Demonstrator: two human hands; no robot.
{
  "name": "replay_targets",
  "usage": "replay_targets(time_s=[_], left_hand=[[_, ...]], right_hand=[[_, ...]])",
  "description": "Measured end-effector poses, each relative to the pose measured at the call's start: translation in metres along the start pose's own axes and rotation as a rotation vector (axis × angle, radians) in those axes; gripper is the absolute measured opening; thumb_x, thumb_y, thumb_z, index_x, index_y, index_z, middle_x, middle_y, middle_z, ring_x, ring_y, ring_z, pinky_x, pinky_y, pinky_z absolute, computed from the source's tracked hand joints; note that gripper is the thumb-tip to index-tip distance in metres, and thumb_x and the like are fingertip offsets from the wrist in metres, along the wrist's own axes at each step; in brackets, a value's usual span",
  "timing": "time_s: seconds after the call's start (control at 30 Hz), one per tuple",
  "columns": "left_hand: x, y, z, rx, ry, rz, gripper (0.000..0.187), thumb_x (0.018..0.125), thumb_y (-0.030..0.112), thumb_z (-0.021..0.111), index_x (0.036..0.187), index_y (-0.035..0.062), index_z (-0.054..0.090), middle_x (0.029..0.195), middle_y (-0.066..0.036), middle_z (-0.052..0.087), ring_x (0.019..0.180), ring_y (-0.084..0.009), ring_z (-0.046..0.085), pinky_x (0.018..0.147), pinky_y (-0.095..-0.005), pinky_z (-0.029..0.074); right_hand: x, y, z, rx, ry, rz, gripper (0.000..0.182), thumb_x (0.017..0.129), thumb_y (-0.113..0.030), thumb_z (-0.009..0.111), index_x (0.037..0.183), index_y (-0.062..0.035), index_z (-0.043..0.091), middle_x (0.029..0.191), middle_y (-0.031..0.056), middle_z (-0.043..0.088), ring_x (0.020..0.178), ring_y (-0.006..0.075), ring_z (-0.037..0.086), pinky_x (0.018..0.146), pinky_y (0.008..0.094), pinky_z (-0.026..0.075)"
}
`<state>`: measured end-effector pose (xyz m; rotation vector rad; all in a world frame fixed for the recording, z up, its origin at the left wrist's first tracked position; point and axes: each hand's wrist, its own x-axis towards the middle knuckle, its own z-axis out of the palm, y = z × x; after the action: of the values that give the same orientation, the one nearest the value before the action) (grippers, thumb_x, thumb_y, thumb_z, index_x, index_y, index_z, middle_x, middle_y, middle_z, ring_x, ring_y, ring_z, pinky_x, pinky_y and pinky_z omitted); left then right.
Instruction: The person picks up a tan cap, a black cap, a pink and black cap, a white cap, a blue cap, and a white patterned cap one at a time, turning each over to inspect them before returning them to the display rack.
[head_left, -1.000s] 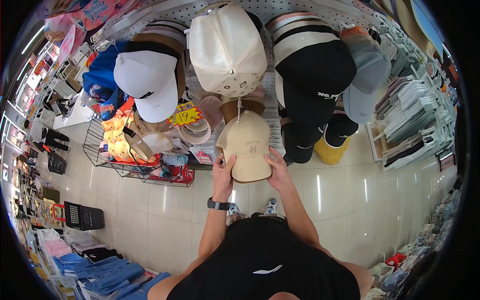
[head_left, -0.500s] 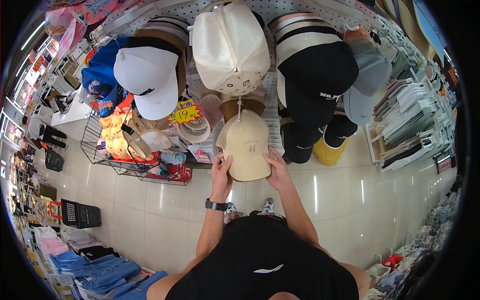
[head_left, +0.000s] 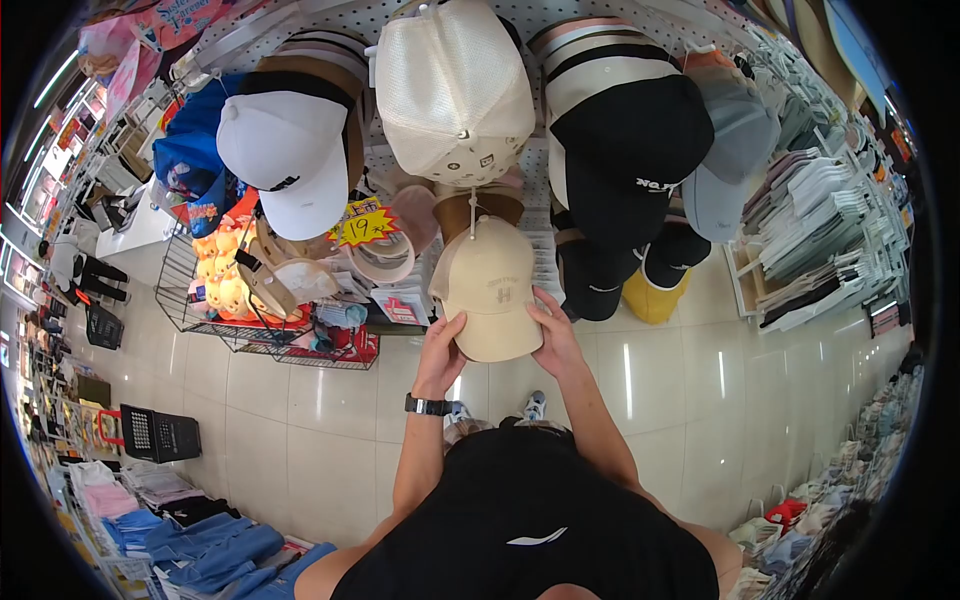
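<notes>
A beige baseball cap (head_left: 490,275) with a faint letter on its front is in front of me, its brim toward my body. My left hand (head_left: 440,350) grips the left side of the brim, thumb on top. On the right side, my right hand (head_left: 555,338) holds the brim the same way. The fingers of both hands are partly hidden beneath the cap. Right at the cap's top is the end of a display hook (head_left: 473,232). Behind it sits a brown cap (head_left: 475,210), and above hangs a cream cap (head_left: 455,95).
A white cap (head_left: 285,150) hangs left and a black cap (head_left: 635,160) right on the perforated wall. A wire basket (head_left: 190,310) of goods stands at left. Shirts on hangers (head_left: 820,240) are at right. A black shopping basket (head_left: 160,433) is on the floor.
The view has shifted slightly. Both hands keep their hold on the beige cap, whose brim now tilts a little differently.
</notes>
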<state>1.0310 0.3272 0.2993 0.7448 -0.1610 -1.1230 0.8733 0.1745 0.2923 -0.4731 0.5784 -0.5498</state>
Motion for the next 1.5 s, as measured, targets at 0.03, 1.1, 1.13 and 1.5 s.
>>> replay_targets(time_s=[0.03,1.1,1.13,1.5], left_hand=[[0.002,-0.001,-0.003,0.027,-0.015,-0.02,0.032,0.106,0.018,0.061,0.13,-0.0036,0.063,0.126,-0.01,0.07,0.115,-0.0183,0.068,0.098,-0.0343,0.057],[0.022,-0.001,-0.019,-0.041,-0.053,-0.038,0.035,0.099,0.01,0.068,0.13,-0.0023,0.061,0.123,-0.016,0.07,0.112,-0.0241,0.071,0.096,-0.0388,0.06],[0.022,-0.001,-0.014,-0.03,-0.008,-0.006,0.033,0.099,0.009,0.067,0.13,-0.0002,0.06,0.122,-0.016,0.07,0.111,-0.0234,0.071,0.094,-0.038,0.061],[0.021,-0.005,-0.002,-0.048,0.166,0.179,0.044,0.1,0.005,0.066,0.136,0.0093,0.041,0.12,-0.018,0.067,0.104,-0.025,0.072,0.085,-0.0386,0.065]], right_hand=[[-0.001,0.0,0.001,0.007,-0.003,-0.003,0.052,0.099,-0.007,0.065,0.148,-0.0084,0.047,0.133,0.0127,0.064,0.12,0.0249,0.065,0.101,0.0422,0.056],[-0.002,-0.001,0.0,-0.058,0.005,-0.032,0.059,0.097,-0.01,0.071,0.149,-0.0125,0.042,0.126,0.0134,0.067,0.107,0.0234,0.072,0.083,0.0374,0.062],[-0.002,-0.001,0.001,-0.061,-0.006,-0.04,0.059,0.097,-0.01,0.071,0.149,-0.0126,0.042,0.126,0.0132,0.067,0.107,0.0231,0.072,0.083,0.0368,0.062],[0.006,0.002,0.011,-0.085,0.043,-0.063,0.058,0.097,-0.012,0.071,0.147,-0.0098,0.042,0.126,0.0133,0.067,0.109,0.0228,0.071,0.086,0.0356,0.062]])
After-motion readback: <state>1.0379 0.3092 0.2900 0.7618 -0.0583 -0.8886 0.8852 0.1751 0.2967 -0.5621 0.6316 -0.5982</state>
